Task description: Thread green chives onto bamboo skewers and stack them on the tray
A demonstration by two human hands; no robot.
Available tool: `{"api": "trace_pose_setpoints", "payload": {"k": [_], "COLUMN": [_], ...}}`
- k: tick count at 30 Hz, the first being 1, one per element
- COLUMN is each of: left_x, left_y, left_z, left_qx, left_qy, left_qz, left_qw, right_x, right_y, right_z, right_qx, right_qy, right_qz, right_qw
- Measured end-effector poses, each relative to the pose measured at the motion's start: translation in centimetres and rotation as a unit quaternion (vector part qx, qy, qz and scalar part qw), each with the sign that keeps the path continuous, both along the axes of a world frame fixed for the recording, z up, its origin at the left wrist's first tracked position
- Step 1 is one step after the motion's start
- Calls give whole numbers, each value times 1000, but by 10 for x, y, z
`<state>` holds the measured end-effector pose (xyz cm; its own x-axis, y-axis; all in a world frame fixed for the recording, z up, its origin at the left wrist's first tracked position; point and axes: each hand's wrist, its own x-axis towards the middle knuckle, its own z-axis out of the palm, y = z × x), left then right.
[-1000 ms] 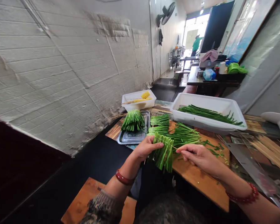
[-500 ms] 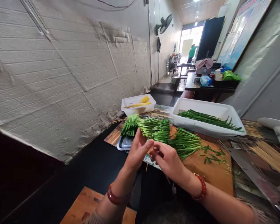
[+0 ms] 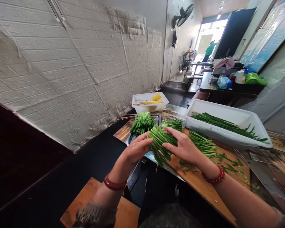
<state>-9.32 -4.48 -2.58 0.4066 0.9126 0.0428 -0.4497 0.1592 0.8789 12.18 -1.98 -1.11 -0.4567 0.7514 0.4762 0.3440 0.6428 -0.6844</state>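
Observation:
A flat bunch of garlic chives (image 3: 160, 145) is held up between my two hands, over the near edge of the board. My left hand (image 3: 138, 147) grips its left end, thumb on top. My right hand (image 3: 181, 145) clasps its right side, thumb and fingers apart across the stalks. Thin bamboo skewer ends (image 3: 135, 169) stick out below; how they run through the bunch is hidden. Beyond my left hand, a pile of cut chives (image 3: 142, 123) lies on a metal tray (image 3: 158, 120). More chives (image 3: 202, 143) rest on the wooden cutting board (image 3: 204, 186).
A white bin (image 3: 228, 133) of long chives stands behind the board. Left of it, a smaller white bin (image 3: 150, 108) holds skewered corn (image 3: 156, 97). A broad knife (image 3: 263, 177) and bamboo skewers (image 3: 283, 164) lie at right. A person (image 3: 210, 49) is far back by the doorway.
My hands have gone from pinching at a skewer end to clasping the chive bunch from both sides. The bunch has come nearer and tipped downward. The view has swung left.

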Motion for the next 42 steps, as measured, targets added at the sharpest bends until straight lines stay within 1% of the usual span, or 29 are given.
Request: {"api": "trace_pose_setpoints", "payload": {"k": [2,4,6,7,9,11,12,13,15,17,19,22,24,27,29,31,33,35,37,39,40,42], "left_x": [-2,-5,-11,-15,-24,-34,-38,-41,-43,-40,-37,-40,-48,-63,-72,-79,-84,-90,-95,-100,-102,-105], "left_y": [2,6,11,14,21,27,28,29,29,29,30,38,49,75,98,121,139,149,149,143,138,128], "left_z": [0,1,1,0,-3,-10,-14,-20,-31,-41,-47,-47,-44,-37,-35,-36,-43,-53,-66,-76,-80,-80], "left_qx": [-10,-22,-38,-47,-63,-67,-66,-65,-64,-58,-40,-8,4,18,36,59,78,88,86,75,71,85], "left_qy": [8,15,16,11,-12,-46,-59,-68,-75,-69,-46,24,65,96,119,164,227,275,298,304,309,334], "left_qz": [-23,-30,-31,-30,-12,35,60,78,83,72,92,169,203,222,266,325,350,354,363,384,400,435], "left_qw": [1000,999,999,998,998,996,994,992,992,993,994,985,977,970,956,930,906,889,879,869,860,832], "right_x": [-7,-14,-20,-23,-28,-34,-37,-42,-53,-65,-75,-84,-90,-105,-117,-129,-137,-140,-139,-134,-131,-123], "right_y": [7,10,10,10,11,15,17,20,27,33,39,48,59,85,108,132,150,159,161,158,155,150], "right_z": [-10,-18,-22,-23,-24,-25,-25,-26,-30,-35,-41,-50,-54,-57,-58,-60,-65,-72,-79,-83,-83,-81], "right_qx": [-99,-182,-260,-304,-389,-436,-443,-444,-439,-426,-394,-331,-279,-206,-188,-182,-175,-167,-158,-146,-139,-125], "right_qy": [-8,9,59,94,168,237,265,286,311,312,286,194,138,96,88,81,61,30,-1,-21,-26,-29], "right_qz": [51,98,112,109,106,104,100,96,88,78,61,57,59,17,-16,-45,-78,-104,-119,-124,-124,-118], "right_qw": [994,978,957,942,899,862,851,844,838,846,871,922,949,974,978,979,980,980,980,981,982,985]}}
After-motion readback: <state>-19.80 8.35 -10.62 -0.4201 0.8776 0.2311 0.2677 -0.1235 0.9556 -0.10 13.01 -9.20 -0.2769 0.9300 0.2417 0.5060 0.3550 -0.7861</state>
